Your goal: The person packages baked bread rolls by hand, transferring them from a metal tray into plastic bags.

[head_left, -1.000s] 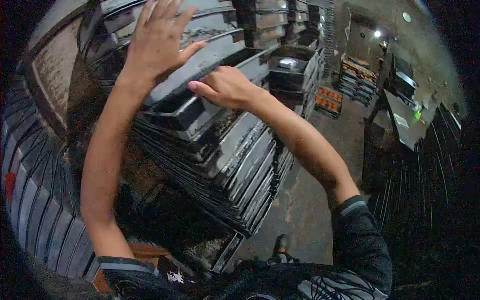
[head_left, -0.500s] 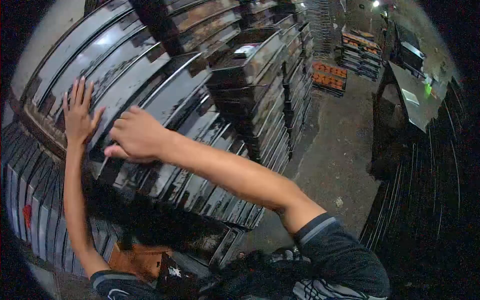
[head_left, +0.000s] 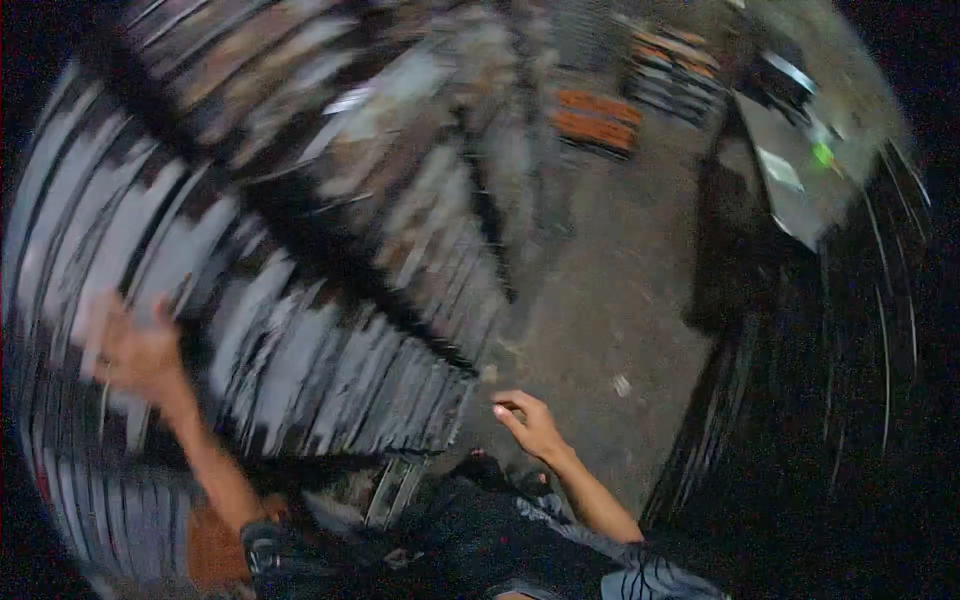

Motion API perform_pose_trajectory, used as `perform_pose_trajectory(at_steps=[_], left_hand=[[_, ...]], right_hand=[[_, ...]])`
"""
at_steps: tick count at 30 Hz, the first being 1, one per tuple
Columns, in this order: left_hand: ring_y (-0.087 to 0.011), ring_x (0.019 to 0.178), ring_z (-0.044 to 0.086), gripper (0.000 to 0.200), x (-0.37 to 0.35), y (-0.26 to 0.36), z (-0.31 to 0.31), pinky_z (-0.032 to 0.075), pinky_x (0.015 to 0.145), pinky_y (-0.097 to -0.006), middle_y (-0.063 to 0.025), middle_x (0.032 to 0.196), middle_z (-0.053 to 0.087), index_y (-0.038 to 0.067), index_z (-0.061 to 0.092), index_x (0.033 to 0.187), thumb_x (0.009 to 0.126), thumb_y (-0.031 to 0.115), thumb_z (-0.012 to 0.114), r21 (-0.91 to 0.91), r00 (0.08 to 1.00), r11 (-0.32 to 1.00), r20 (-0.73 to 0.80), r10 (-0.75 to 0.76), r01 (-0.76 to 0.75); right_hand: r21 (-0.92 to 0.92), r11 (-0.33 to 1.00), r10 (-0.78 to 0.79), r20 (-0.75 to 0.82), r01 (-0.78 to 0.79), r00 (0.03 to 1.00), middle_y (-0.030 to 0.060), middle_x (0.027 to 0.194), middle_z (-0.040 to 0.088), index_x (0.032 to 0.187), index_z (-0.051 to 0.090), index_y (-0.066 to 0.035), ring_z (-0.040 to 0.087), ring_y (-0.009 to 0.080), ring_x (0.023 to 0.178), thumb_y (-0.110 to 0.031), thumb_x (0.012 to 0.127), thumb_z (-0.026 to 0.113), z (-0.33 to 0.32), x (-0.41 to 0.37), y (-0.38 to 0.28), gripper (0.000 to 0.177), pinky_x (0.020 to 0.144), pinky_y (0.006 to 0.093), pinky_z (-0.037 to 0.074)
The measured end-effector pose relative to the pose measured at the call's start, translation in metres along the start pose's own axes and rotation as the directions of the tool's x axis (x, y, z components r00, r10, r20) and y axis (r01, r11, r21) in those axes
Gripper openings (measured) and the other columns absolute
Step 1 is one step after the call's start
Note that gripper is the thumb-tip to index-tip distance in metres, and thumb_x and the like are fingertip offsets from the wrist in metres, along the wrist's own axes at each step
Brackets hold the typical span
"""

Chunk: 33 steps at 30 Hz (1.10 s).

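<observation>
Smeared by motion, my left hand (head_left: 140,350) is raised on the left side with its fingers apart. It lies against or just in front of a tall stack of metal trays (head_left: 290,370), overlapping their pale, stained sides in this view. My right hand (head_left: 535,425) hangs low over the floor in front of my body, to the right of the stack's lower end. Its fingers are loosely bent, with a gap between thumb and forefinger, and nothing shows in them.
Further stacks of dark, worn trays (head_left: 410,190) stand beyond. Orange-filled trays (head_left: 597,122) sit on the concrete floor (head_left: 610,290), with another tray pile (head_left: 675,75) behind. A table (head_left: 810,200) with a bright green item (head_left: 822,155) stands right. An orange-brown box (head_left: 215,545) is at lower left.
My right hand has drawn back from the tray stack, down and right over the floor, and its fingers have loosened. My left hand appears lower, and the whole view has shifted.
</observation>
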<state>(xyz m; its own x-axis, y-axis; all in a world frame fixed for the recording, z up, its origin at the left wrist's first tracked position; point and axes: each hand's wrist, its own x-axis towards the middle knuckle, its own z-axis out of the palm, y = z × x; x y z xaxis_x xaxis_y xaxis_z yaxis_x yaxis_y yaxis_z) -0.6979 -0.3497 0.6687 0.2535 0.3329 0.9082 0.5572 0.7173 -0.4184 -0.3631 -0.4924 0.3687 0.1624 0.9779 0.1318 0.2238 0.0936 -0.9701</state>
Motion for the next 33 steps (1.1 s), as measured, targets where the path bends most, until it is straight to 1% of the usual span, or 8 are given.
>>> perform_pose_trajectory(at_steps=[8, 11, 16, 18, 20, 24, 27, 33], left_hand=[[-0.0198, 0.081, 0.059, 0.047, 0.006, -0.027, 0.046, 0.047, 0.069, -0.0310, -0.0053, 0.089, 0.061, 0.009, 0.060, 0.092, 0.077, 0.052, 0.049, 0.205, 0.983, 0.969, -0.098, 0.158, -0.135], [-0.0263, 0.088, 0.055, 0.056, 0.009, -0.005, 0.003, 0.043, 0.077, -0.0393, -0.0128, 0.100, 0.055, 0.006, 0.049, 0.107, 0.078, 0.053, 0.045, -0.251, 0.951, 0.967, -0.288, -0.109, 0.035], [-0.0261, 0.072, 0.055, 0.056, 0.003, 0.171, -0.085, 0.045, 0.060, -0.0330, -0.0178, 0.096, 0.056, -0.003, 0.048, 0.109, 0.086, 0.046, 0.034, -0.987, 0.747, 0.158, -0.110, -0.655, -0.006], [-0.0232, 0.072, 0.056, 0.058, 0.025, 0.248, -0.112, 0.046, 0.061, -0.0342, -0.0185, 0.095, 0.056, -0.003, 0.045, 0.114, 0.085, 0.047, 0.035, -0.990, 0.862, 0.006, -0.124, -0.492, -0.139], [-0.0296, 0.090, 0.053, 0.065, 0.036, 0.341, -0.114, 0.042, 0.081, -0.0388, -0.0211, 0.101, 0.052, -0.008, 0.046, 0.107, 0.079, 0.050, 0.044, -0.779, 0.962, -0.597, 0.028, 0.270, 0.190], [-0.0245, 0.083, 0.055, 0.053, 0.085, 0.526, -0.201, 0.042, 0.077, -0.0346, -0.0162, 0.092, 0.057, -0.006, 0.053, 0.101, 0.082, 0.043, 0.044, -0.688, 0.893, -0.672, -0.077, 0.444, 0.274], [-0.0193, 0.082, 0.056, 0.031, 0.098, 0.648, -0.246, 0.043, 0.074, -0.0312, -0.0121, 0.092, 0.059, -0.003, 0.053, 0.102, 0.082, 0.021, 0.052, -0.718, 0.746, -0.520, -0.001, 0.666, 0.462], [-0.0156, 0.078, 0.053, 0.033, -0.013, 0.930, -0.231, 0.041, 0.069, -0.0281, -0.0078, 0.088, 0.057, -0.001, 0.051, 0.099, 0.083, 0.028, 0.049, -0.708, 0.341, -0.150, 0.135, 0.930, 0.690]], right_hand=[[0.047, 0.986, -0.163, 0.031, 0.161, 0.986, 0.0149, 0.091, 0.057, 0.096, 0.055, 0.000, 0.055, 0.0253, 0.086, -0.025, 0.081, 0.052, -0.096, 0.111, 0.008, 0.030, 0.075, 0.0340, 0.043], [-0.086, 0.937, -0.317, 0.189, 0.337, 0.929, 0.0160, 0.091, 0.057, 0.096, 0.055, 0.000, 0.055, 0.0263, 0.086, -0.029, 0.080, 0.052, -0.150, 0.179, 0.013, 0.033, 0.076, 0.0349, 0.042], [-0.114, 0.993, -0.021, -0.104, 0.009, 0.994, 0.0148, 0.091, 0.059, 0.094, 0.056, -0.003, 0.056, 0.0277, 0.085, -0.035, 0.079, 0.051, -0.293, 0.289, 0.156, 0.037, 0.073, 0.0344, 0.044], [-0.262, 0.901, 0.273, -0.282, -0.347, 0.920, 0.0159, 0.098, 0.057, 0.101, 0.054, -0.003, 0.054, 0.0304, 0.091, -0.041, 0.079, 0.048, -0.333, 0.259, 0.249, 0.044, 0.078, 0.0368, 0.043], [-0.276, 0.584, 0.631, -0.437, -0.763, 0.641, 0.0197, 0.104, 0.053, 0.104, 0.053, -0.002, 0.051, 0.0338, 0.095, -0.043, 0.076, 0.049, -0.398, 0.180, 0.391, 0.050, 0.081, 0.0381, 0.040], [-0.005, 0.427, 0.674, -0.665, -0.904, 0.322, 0.0172, 0.074, 0.059, 0.081, 0.060, -0.005, 0.057, 0.0285, 0.067, -0.048, 0.077, 0.048, -0.463, -0.147, 0.621, 0.045, 0.061, 0.0381, 0.045], [0.382, -0.039, 0.815, -0.522, -0.923, -0.251, 0.0168, 0.073, 0.058, 0.082, 0.060, -0.004, 0.056, 0.0289, 0.066, -0.043, 0.077, 0.048, -0.482, -0.164, 0.474, 0.041, 0.061, 0.0381, 0.044], [0.237, 0.010, 0.869, -0.482, -0.971, -0.109, 0.0161, 0.070, 0.057, 0.085, 0.059, -0.002, 0.054, 0.0296, 0.066, -0.034, 0.078, 0.050, -0.549, -0.001, 0.475, 0.034, 0.061, 0.0381, 0.043]])
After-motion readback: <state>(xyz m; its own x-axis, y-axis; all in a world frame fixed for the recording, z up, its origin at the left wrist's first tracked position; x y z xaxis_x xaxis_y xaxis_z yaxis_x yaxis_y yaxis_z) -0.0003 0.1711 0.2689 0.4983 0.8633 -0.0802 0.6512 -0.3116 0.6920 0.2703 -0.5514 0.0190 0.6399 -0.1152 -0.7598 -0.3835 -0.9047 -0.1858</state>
